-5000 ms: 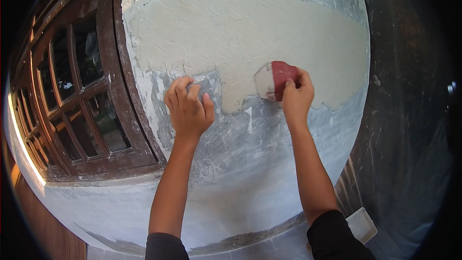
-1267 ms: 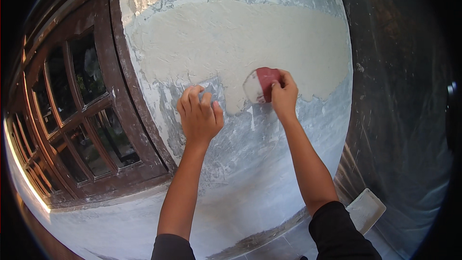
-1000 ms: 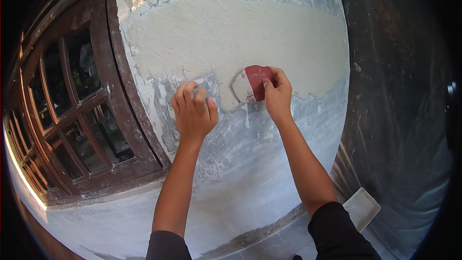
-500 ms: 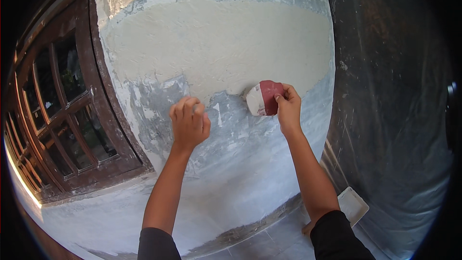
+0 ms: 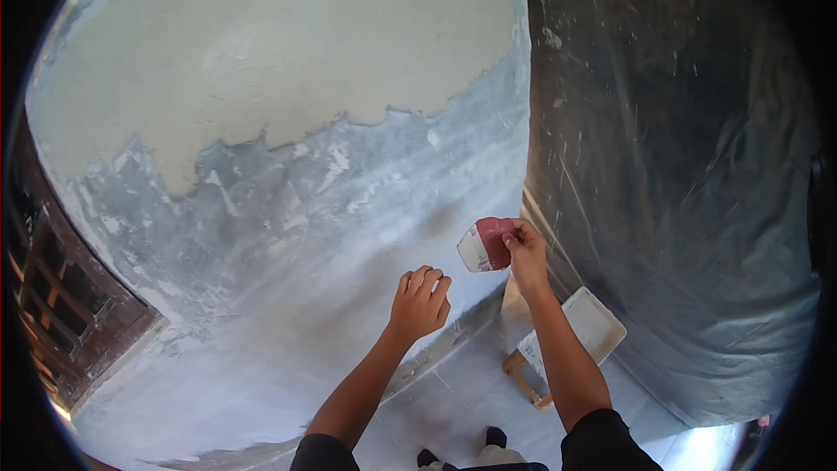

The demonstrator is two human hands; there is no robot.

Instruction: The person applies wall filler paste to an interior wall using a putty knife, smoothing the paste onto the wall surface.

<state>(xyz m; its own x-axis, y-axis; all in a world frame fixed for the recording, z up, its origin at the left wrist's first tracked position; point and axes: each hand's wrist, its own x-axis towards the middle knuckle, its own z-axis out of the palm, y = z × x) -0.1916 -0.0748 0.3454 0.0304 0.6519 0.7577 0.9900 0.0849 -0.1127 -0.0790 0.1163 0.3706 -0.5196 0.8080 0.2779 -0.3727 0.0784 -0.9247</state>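
My right hand (image 5: 527,260) pinches a putty spreader (image 5: 493,242) by its dark red end; off-white filler coats the flat blade. The spreader is held out near the wall's right edge, and whether it touches the surface I cannot tell. Lower and to the left is my left hand (image 5: 420,303), its fingers loosely bent and a little apart, with nothing visible in them. Before me stands a wall (image 5: 331,209), bare grey-blue and patchy in its lower part. A smooth cream coat of filler (image 5: 288,44) covers its upper part, ending in a ragged lower edge.
At right, a white rectangular tray (image 5: 602,331) rests on a small wooden stool (image 5: 523,379). Dark plastic sheeting (image 5: 671,166) hangs along the right side. A brown wooden window frame (image 5: 96,323) borders the wall at left. My feet (image 5: 495,437) show on the tiled floor (image 5: 436,410).
The view has swung down and right, bringing in the stool and my feet. My right hand has drawn the spreader away from the filler's lower edge; my left hand has moved down with it.
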